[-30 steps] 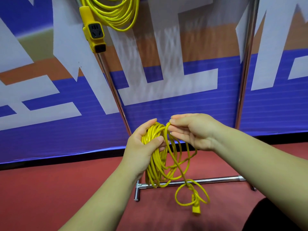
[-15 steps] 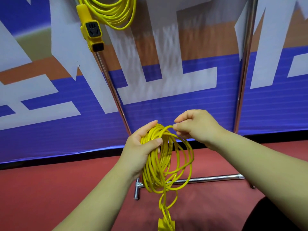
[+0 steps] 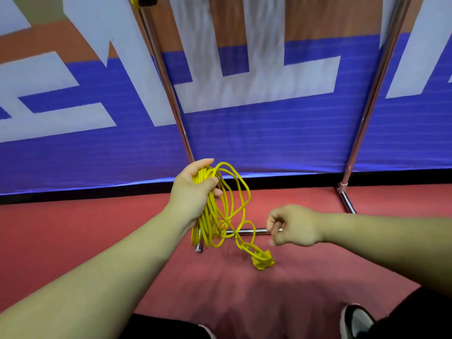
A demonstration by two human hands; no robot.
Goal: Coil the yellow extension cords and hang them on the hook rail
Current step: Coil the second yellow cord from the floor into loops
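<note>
Gripping the gathered loops near their top, the left hand (image 3: pixel 193 192) holds the yellow extension cord (image 3: pixel 212 221) out in front of the person, with fingers and thumb wrapped round the bundle. Most of the loops hang straight down from that fist as a tight hank, while a few looser turns bulge out to its right. From the bottom of the hank a short tail drops lower and ends in a yellow plug (image 3: pixel 263 261), which hangs low over the red floor (image 3: pixel 73 228); whether it touches the floor I cannot tell. The right hand (image 3: pixel 293 226) is apart from the cord, to the right of the loops and a little above the plug. Its fingers are curled in with the thumb close to the forefinger, and nothing shows between them; its outline is slightly blurred. A chrome base bar (image 3: pixel 244 231) lies on the floor behind the hanging loops. The left upright (image 3: pixel 166 89) rises at a slant from behind the left hand, and the right upright (image 3: pixel 374 89) stands further right, its foot on the floor. Behind both stretches a blue, white and orange banner (image 3: pixel 269 133). A black-and-white shoe (image 3: pixel 354 321) shows at the lower right edge.
</note>
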